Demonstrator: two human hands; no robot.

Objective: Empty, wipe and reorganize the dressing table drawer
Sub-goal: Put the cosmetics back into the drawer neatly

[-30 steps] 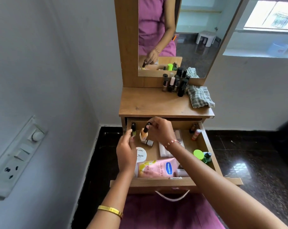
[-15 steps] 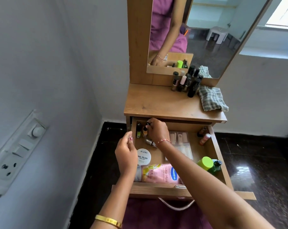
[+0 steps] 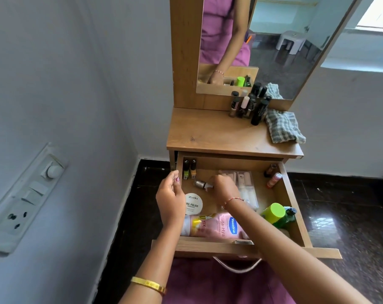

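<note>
The dressing table's drawer point(image 3: 294, 212) is pulled out below me and holds cosmetics. My right hand point(image 3: 225, 188) reaches into its middle, and its curled fingers pinch the white cap end of a small silver bottle point(image 3: 199, 183) lying on its side. A green nail polish bottle point(image 3: 186, 170) and an orange one point(image 3: 193, 169) stand upright in the back left corner. My left hand point(image 3: 170, 199) hovers at the drawer's left edge, fingers loosely curled and holding nothing.
The drawer also holds a round white nail-polish tub point(image 3: 194, 204), a pink Vaseline tube point(image 3: 214, 226), a green-capped bottle point(image 3: 274, 212), a clear pouch point(image 3: 247, 187) and a small pink bottle point(image 3: 274, 179). On the tabletop point(image 3: 208, 132) stand several dark bottles point(image 3: 251, 106) beside a checked cloth point(image 3: 283, 128). The left wall carries a switchboard point(image 3: 26, 194).
My right hand set the orange bottle upright beside the green one at the back left, then came down onto the lying silver bottle. My left hand stayed at the drawer's left edge.
</note>
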